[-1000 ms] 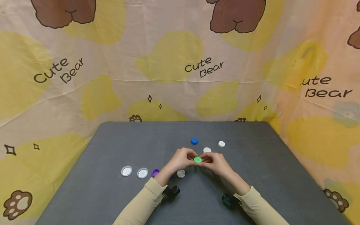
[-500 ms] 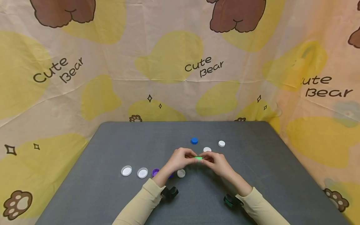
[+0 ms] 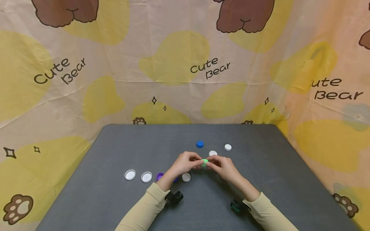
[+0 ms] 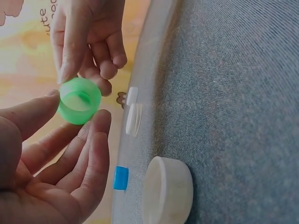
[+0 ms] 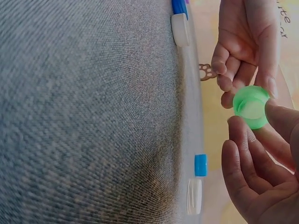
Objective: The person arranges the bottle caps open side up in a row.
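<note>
Pinching one green cap (image 3: 205,162) with both my left hand (image 3: 185,163) and my right hand (image 3: 225,167), I hold it above the grey table (image 3: 260,150). Beyond it lie one blue cap (image 3: 200,144) and two white caps (image 3: 228,147); to the left sit two white lids (image 3: 146,177), one purple cap (image 3: 160,176), one pale top (image 3: 186,177) and, mostly hidden, probably one dark blue top (image 3: 175,180).

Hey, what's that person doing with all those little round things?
The person is holding one green plastic cap up off the grey table. The left hand pinches it from one side and the right hand from the other. Beyond the hands lie a blue cap and two white caps. Nearer the person, toward the left, there's a row of other caps, partly hidden by the left arm.
</note>
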`<state>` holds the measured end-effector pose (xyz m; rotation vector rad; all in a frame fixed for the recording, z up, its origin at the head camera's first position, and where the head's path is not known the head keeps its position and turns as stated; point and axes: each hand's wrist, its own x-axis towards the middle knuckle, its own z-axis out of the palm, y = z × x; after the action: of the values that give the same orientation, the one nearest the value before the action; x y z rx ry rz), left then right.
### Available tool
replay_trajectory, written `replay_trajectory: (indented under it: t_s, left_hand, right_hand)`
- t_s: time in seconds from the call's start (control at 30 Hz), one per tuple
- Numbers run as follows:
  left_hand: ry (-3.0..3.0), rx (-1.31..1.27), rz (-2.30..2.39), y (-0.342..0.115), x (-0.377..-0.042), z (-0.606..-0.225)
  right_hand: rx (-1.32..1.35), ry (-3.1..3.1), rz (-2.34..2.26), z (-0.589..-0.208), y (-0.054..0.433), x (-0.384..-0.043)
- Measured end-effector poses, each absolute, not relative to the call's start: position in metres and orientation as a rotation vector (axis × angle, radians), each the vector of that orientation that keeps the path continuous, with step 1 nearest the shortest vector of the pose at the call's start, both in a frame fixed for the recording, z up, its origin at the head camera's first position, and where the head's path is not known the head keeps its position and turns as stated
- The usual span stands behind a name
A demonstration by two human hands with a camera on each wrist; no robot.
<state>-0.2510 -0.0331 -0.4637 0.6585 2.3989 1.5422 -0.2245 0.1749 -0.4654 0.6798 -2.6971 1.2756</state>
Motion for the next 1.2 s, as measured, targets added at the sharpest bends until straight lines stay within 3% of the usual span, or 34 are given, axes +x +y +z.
replay_trajectory:
  t_s: [1.2]
  left_hand:
    - [2.533, 0.767, 1.536, -0.0394, -0.2446, -0.4644]
  right_hand:
    - [0.571, -2.812, 1.477, -0.4655, 0.1693, -0.2279]
